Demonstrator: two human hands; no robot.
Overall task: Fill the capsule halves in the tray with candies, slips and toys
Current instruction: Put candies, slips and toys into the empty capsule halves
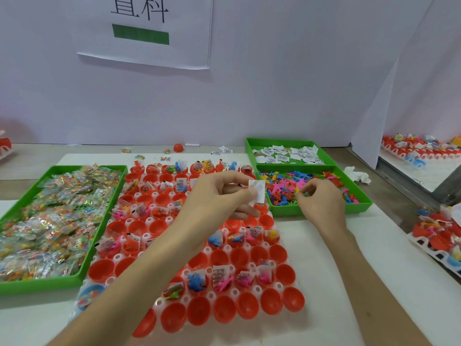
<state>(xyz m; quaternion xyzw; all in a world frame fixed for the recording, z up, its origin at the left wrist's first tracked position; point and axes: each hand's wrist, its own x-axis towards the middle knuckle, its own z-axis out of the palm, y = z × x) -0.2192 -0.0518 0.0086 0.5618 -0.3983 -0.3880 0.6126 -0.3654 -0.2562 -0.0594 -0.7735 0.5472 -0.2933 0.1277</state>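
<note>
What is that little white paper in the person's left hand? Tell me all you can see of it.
The slip is a small, roughly rectangular piece of thin white paper, its visible face blank. The left hand pinches its left edge between thumb and fingers, holding it roughly upright above the right side of the capsule tray, beside the green toy bin. Nothing else seems to touch it.

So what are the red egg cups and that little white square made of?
The red capsule halves look like glossy plastic: smooth curved walls with light glints. The white slip pinched by the left hand is probably thin matte paper: flat, dull, sharp-cornered.
</note>
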